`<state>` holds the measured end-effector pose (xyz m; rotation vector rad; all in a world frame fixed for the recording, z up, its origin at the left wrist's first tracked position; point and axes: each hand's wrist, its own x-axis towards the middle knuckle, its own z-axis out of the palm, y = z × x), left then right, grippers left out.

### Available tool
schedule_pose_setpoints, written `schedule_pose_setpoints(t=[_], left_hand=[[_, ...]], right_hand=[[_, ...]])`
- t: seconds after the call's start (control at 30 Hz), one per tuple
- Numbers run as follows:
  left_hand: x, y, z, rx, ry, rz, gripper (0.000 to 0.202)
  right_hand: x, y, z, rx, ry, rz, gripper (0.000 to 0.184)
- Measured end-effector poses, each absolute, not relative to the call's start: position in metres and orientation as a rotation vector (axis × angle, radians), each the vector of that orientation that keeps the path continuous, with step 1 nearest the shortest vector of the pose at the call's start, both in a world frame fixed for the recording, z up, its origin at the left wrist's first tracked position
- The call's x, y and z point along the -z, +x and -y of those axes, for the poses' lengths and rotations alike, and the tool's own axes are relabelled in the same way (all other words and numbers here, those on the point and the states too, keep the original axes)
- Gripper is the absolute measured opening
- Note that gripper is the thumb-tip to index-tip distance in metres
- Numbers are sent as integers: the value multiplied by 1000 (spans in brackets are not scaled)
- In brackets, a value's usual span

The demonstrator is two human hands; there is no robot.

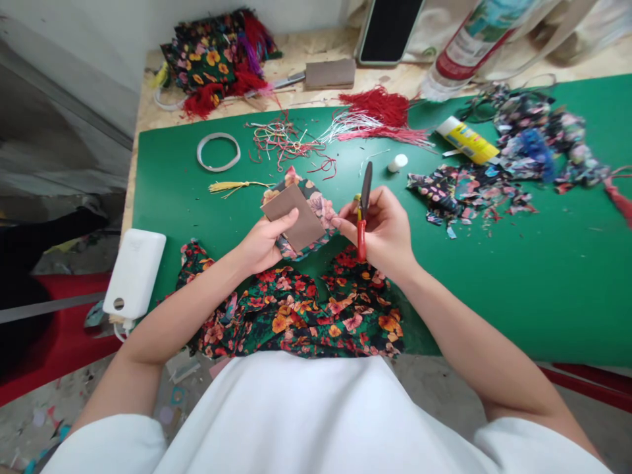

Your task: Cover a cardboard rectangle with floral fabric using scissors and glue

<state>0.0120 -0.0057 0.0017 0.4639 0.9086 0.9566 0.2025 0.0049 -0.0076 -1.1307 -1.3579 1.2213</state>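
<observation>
My left hand (269, 240) is closed on a brown cardboard rectangle (302, 222) and the floral fabric piece (320, 205) behind it, thumb flat on the card. The fabric's edges stick out around the card. My right hand (385, 227) holds scissors (362, 242) with red handles, their dark blades pointing up and away. Its thumb and finger also pinch the fabric's right edge. Below both hands, a larger dark floral cloth (301, 309) with red and orange flowers lies crumpled along the table's front edge.
On the green mat (494, 283) lie red tassel threads (380, 108), loose strings (286, 141), a tape ring (218, 152), a yellow tassel (237, 187), a yellow glue tube (469, 140), its white cap (397, 163) and fabric scraps (464, 191). A power bank (135, 273) is at left, a bottle (469, 52) behind.
</observation>
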Motion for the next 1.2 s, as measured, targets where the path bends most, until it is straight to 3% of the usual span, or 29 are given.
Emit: schedule_pose_setpoints(t=[0.33,0.63,0.97,1.2], left_hand=[[2,7,2,-1000,433,-1011,23],[-13,7,1,-975,436,-941,37],[-17,3,3,-1019,528,-874,56],[-19,1,6,-1072,576,-864,60]], right_hand=[[5,205,-6,-1276,-1139,1307,55],[4,206,-7,-1244,-1250,1376,56],[-19,216,2,-1210,-1331,1879,57],[-31,216,8,-1265,-1419,1980,57]])
